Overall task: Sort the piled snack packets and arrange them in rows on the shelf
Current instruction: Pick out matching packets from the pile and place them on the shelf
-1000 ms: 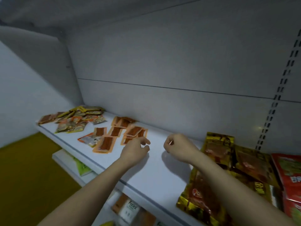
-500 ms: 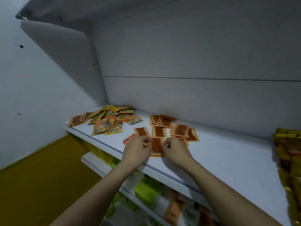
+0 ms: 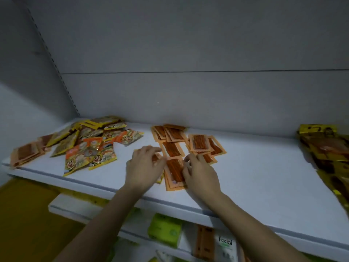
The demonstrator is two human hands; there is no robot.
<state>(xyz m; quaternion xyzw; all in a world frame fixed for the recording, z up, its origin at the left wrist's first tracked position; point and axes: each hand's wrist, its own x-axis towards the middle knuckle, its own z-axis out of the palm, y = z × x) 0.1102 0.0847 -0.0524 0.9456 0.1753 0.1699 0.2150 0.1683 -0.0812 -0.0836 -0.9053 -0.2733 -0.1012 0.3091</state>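
I see the left hand (image 3: 144,167) and right hand (image 3: 198,172) pinching the flat orange snack-strip packets (image 3: 174,172) at frame centre; loose stacking there risks slippage off the white shelf's (image 3: 255,186) front edge.

You see orange packets (image 3: 172,148) with reddish-brown strips, a pile (image 3: 90,146) of yellow-and-orange packets printed with cartoon faces, gold bags (image 3: 324,146), a white shelf (image 3: 255,178), a lime-green pack (image 3: 164,228) below.

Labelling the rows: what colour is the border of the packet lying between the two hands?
Orange border around a reddish-brown middle, clearest in the head view.
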